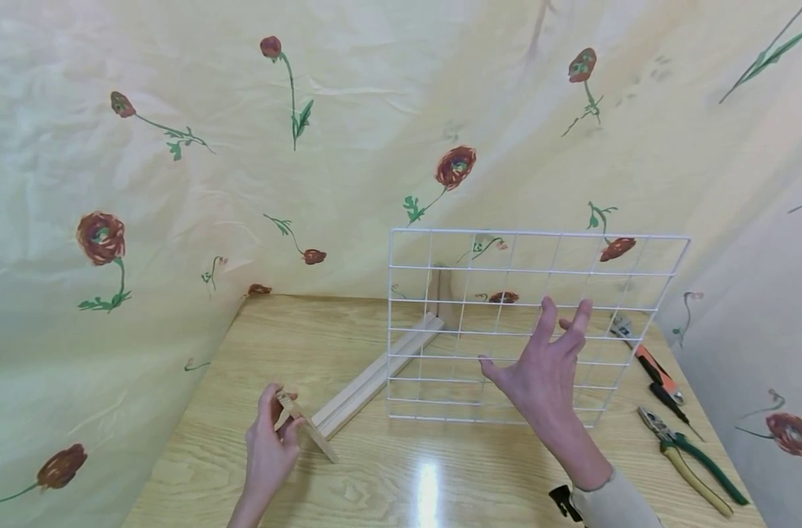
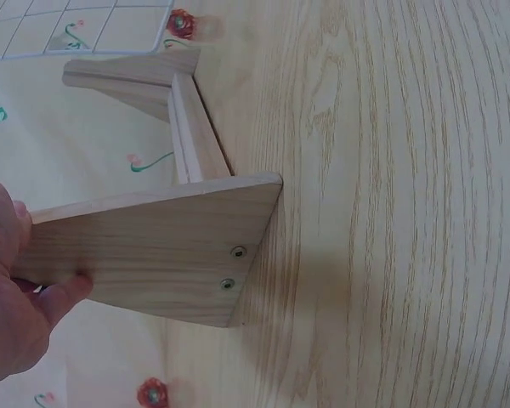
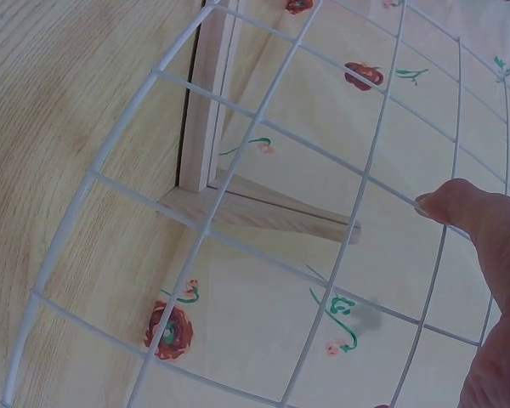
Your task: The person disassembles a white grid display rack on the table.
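Note:
My left hand point(image 1: 272, 447) grips the upper end of the near wooden end board point(image 1: 317, 438) of a stand. In the left wrist view, two metal screw heads point(image 2: 238, 252) show low on that board. A grooved wooden crossbar point(image 1: 374, 378) runs from it to a second upright end board point(image 1: 438, 286), farther back and seen through the wires. My right hand point(image 1: 546, 381) holds a white wire grid panel point(image 1: 389, 323) upright in front of the stand's far end. The thumb point(image 3: 446, 204) lies against a wire in the right wrist view; the other fingers are mostly hidden there.
On the right side of the wooden table point(image 1: 348, 491) lie an orange-handled adjustable wrench point(image 1: 648, 363), a black-handled screwdriver point(image 1: 668, 400) and pliers point(image 1: 711, 466) with green and yellow handles. Behind and beside the table hangs a flower-printed sheet point(image 1: 348, 183).

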`<action>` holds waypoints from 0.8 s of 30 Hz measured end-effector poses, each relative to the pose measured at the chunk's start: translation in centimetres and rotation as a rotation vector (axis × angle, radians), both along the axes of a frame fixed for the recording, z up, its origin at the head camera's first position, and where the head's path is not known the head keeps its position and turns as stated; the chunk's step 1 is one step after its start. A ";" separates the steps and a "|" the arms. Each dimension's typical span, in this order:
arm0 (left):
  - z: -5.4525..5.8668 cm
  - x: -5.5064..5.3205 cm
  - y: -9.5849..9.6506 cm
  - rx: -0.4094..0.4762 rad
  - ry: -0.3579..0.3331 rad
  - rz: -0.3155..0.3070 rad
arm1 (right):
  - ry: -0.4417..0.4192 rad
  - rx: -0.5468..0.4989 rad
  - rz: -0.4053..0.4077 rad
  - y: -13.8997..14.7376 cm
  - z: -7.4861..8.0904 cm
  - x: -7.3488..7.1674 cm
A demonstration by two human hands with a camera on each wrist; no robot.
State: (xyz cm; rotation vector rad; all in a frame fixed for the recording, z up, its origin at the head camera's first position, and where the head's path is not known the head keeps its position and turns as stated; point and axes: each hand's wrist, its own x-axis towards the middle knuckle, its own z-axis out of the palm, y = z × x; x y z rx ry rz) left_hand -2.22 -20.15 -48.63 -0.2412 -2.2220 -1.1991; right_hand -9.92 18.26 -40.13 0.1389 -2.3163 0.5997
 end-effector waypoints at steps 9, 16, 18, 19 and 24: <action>-0.1 0.2 0.1 -0.045 0.019 0.030 | -0.012 -0.015 -0.006 -0.1 0.0 0.2; -0.1 0.3 0.2 -0.037 0.017 0.040 | -0.017 -0.015 -0.002 -0.1 0.0 0.1; -0.1 0.4 0.2 -0.030 0.011 0.046 | -0.013 -0.011 -0.001 -0.1 0.0 0.1; -0.1 0.4 0.3 -0.029 0.009 0.048 | -0.011 -0.009 -0.001 -0.1 0.0 0.1; 0.0 0.6 0.5 -0.005 0.008 0.052 | -0.007 0.000 -0.004 0.0 -0.1 0.0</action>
